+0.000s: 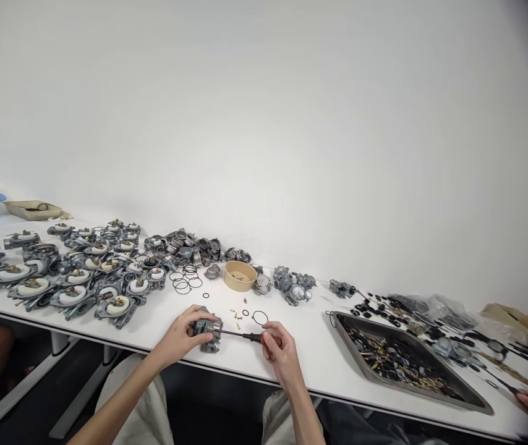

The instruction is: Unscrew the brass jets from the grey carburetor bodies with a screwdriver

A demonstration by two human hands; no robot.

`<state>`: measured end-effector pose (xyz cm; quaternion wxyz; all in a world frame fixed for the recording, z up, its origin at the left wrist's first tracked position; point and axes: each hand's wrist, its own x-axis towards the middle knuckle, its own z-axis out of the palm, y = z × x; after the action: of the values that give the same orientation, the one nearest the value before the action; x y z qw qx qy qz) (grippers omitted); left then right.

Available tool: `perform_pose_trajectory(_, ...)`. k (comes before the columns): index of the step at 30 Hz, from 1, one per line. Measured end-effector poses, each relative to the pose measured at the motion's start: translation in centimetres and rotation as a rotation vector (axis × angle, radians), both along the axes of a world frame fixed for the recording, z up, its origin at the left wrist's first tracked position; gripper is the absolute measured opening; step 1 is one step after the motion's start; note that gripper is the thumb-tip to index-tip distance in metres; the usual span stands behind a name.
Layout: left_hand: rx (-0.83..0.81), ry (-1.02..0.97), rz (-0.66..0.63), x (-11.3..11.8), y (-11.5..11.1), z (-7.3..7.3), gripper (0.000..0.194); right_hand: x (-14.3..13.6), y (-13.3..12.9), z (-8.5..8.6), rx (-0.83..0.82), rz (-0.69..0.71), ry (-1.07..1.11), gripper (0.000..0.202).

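A plain white wall (pixel 264 123) fills the upper part of the view, evenly lit and without windows. Along its foot runs a long white table (pixel 301 346) with a thin front edge, standing on pale metal legs (pixel 60 342). Beneath it the floor (pixel 27 420) is dark and shadowed.
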<state>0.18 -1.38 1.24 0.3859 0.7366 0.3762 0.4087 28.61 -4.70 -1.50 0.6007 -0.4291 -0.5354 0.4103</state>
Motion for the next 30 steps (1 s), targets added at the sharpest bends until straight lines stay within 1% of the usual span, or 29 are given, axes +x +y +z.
perform_pose_trajectory(2,-0.005,-0.007,0.007,-0.01,0.02,-0.02,0.030,0.04,0.03,-0.10,-0.017,-0.022,-0.051,0.038)
perform_pose_trajectory(6,0.005,-0.011,0.010,-0.03,0.03,-0.03,0.032,0.06,0.01,-0.11,0.027,0.010,-0.060,0.040)
perform_pose_trajectory(10,-0.005,-0.016,0.015,-0.01,-0.04,0.03,0.033,0.00,-0.14,0.10,-0.019,-0.007,-0.082,0.039)
perform_pose_trajectory(12,-0.010,-0.016,0.014,0.00,-0.13,0.13,0.033,0.02,-0.20,0.14,0.017,0.016,-0.054,0.034)
perform_pose_trajectory(14,0.001,-0.007,0.008,0.01,-0.27,0.29,0.031,0.03,-0.18,0.12,0.036,0.032,-0.008,0.035)
perform_pose_trajectory(17,0.013,0.004,0.000,0.00,-0.43,0.55,0.028,-0.05,-0.05,0.06,-0.028,-0.013,-0.035,0.037)
perform_pose_trajectory(19,0.003,-0.004,0.003,-0.01,-0.44,0.63,0.028,-0.09,-0.02,0.07,-0.029,-0.031,-0.087,0.039)
perform_pose_trajectory(22,-0.002,-0.016,0.012,-0.01,-0.36,0.56,0.029,-0.01,-0.10,0.13,0.053,0.030,-0.086,0.034)
perform_pose_trajectory(24,0.004,-0.008,0.007,-0.01,-0.30,0.45,0.028,0.02,-0.15,0.17,0.038,0.061,-0.065,0.035)
perform_pose_trajectory(27,0.000,-0.003,0.009,-0.04,-0.23,0.28,0.030,-0.09,-0.21,0.31,-0.042,0.016,-0.095,0.041)
perform_pose_trajectory(28,-0.003,-0.008,0.013,-0.05,-0.21,0.24,0.031,-0.11,-0.24,0.36,-0.039,0.000,-0.111,0.041)
perform_pose_trajectory(30,-0.002,-0.018,0.021,-0.06,-0.18,0.20,0.033,-0.06,-0.32,0.41,0.007,0.011,-0.108,0.036)
